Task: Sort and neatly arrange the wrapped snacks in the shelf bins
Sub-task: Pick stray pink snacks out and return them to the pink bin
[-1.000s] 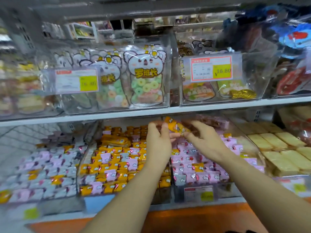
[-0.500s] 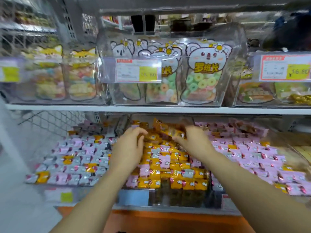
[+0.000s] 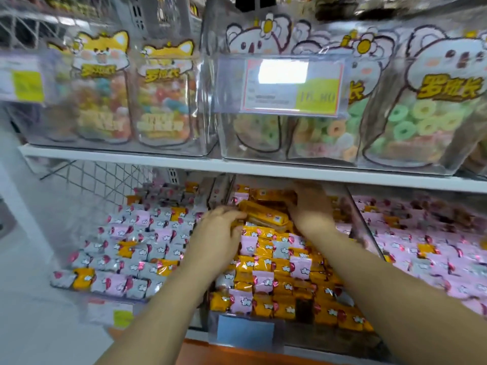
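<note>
Middle bin (image 3: 329, 338): hands (image 3: 220, 233) (image 3: 312, 214) grip orange packet (image 3: 266, 216) crosswise.

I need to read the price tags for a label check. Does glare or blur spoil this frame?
Head view: glare whites out the top of the middle price tag; motion blur smears its yellow price patch and the left price tag, both hardly legible.

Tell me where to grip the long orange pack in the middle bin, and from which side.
Grip the long orange pack by its short ends, from above: it lies slanted on top of the small snacks, and the left hand and right hand sit at either end.
</note>
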`<action>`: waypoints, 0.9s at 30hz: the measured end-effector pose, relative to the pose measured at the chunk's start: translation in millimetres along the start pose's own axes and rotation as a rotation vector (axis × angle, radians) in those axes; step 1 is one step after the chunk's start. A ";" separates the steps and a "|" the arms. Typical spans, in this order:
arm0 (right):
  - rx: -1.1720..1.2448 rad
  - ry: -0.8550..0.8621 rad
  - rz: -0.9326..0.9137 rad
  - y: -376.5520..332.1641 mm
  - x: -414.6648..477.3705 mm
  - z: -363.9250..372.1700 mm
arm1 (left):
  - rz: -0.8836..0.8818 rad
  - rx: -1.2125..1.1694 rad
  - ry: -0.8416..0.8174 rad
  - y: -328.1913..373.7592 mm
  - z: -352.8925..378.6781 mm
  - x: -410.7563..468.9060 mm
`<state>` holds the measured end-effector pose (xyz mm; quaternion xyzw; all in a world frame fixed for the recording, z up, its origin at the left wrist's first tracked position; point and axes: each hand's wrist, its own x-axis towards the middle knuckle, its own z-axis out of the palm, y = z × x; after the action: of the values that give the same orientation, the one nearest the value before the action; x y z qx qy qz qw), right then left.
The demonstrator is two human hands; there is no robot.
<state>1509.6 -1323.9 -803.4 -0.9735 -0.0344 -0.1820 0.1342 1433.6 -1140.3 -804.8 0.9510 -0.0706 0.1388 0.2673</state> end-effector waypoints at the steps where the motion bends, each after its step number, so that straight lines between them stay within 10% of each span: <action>1: -0.017 0.017 -0.046 -6.1 -2.3 -3.0 | -0.007 -0.028 0.016 -0.4 0.6 -0.7; 10: 0.049 -0.207 -0.146 -66.9 21.2 12.7 | -0.113 -0.272 0.130 -0.1 -1.3 -6.2; 27: 0.054 -0.036 -0.129 -71.1 18.6 25.2 | 0.008 0.045 -0.163 -1.4 -2.8 4.1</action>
<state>1527.4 -1248.3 -801.6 -0.9683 -0.1044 -0.1720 0.1480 1437.2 -1137.9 -802.0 0.9646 -0.0929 0.0636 0.2384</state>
